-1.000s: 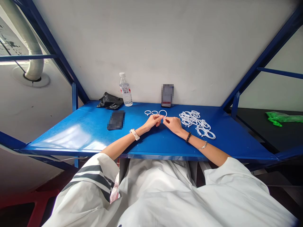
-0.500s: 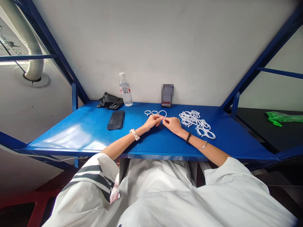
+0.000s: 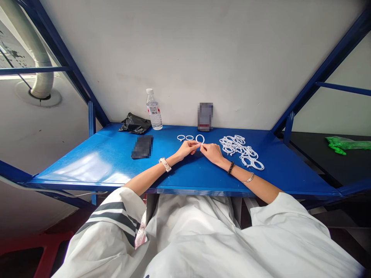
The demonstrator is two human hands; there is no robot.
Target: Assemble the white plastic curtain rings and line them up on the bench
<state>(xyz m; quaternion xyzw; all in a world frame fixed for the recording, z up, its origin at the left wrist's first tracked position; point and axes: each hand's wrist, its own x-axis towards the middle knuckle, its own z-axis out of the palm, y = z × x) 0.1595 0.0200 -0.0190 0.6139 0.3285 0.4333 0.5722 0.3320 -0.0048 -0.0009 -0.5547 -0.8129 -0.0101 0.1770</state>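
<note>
Between my two hands a white ring (image 3: pixel 199 136) stands up, pinched at its lower edge. My left hand (image 3: pixel 187 150) is closed on it from the left, with thumb and fingertips together. From the right my right hand (image 3: pixel 213 153) pinches the same spot; the joint of the ring is mostly covered by fingertips. Just beyond my left hand, two similar white rings (image 3: pixel 181 138) lie side by side on the blue table (image 3: pixel 185 173). To the right of my right hand is a loose pile of white rings (image 3: pixel 238 146), several overlapping.
A water bottle (image 3: pixel 154 112) and a crumpled black plastic bag (image 3: pixel 135 123) stand at the back left. A blurred dark flat object (image 3: pixel 142 146) lies before them. Another blurred upright object (image 3: pixel 205 117) leans on the wall. A green bag (image 3: pixel 348 144) lies far right.
The held ring has turned a little and looks narrower, its upper part slightly right of before. My right hand has shifted marginally; both hands keep their pinch.
</note>
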